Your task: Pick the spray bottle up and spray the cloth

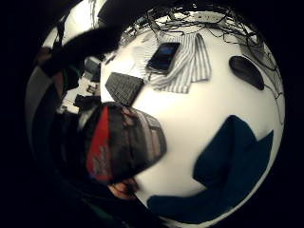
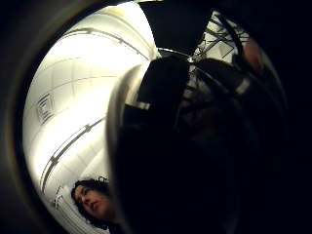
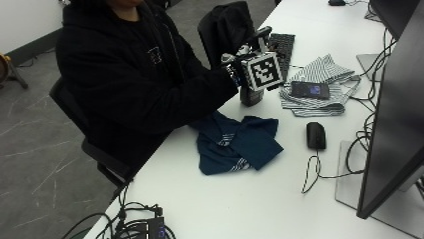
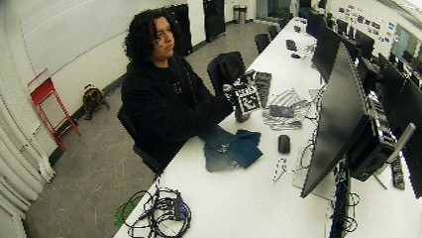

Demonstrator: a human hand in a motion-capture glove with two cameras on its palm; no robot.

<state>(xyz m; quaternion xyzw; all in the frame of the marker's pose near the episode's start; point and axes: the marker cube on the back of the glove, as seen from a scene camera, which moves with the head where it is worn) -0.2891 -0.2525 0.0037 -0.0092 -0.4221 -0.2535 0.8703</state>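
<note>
my gloved right hand (image 3: 233, 69) grips the dark spray bottle (image 3: 252, 92) upright above the table (image 3: 265, 199), far of the blue cloth (image 3: 237, 142).

White table (image 3: 265, 199). Striped cloth (image 3: 318, 72) lies crumpled just beyond the grip, toward the monitor; a phone (image 3: 310, 89) rests on it, screen up. Black keyboard (image 3: 283, 47) sits behind the grip, past the striped cloth's edge. Black mouse (image 3: 316, 135) lies further down the table from the grip, near the monitor base, its cable (image 3: 310, 174) looping across the tabletop. Large monitor (image 3: 397, 124) stands along the far edge. Bundle of cables (image 3: 132, 226) hangs at the table's near corner. Black chair back (image 3: 225, 25) stands behind the grip, off the table edge.
</note>
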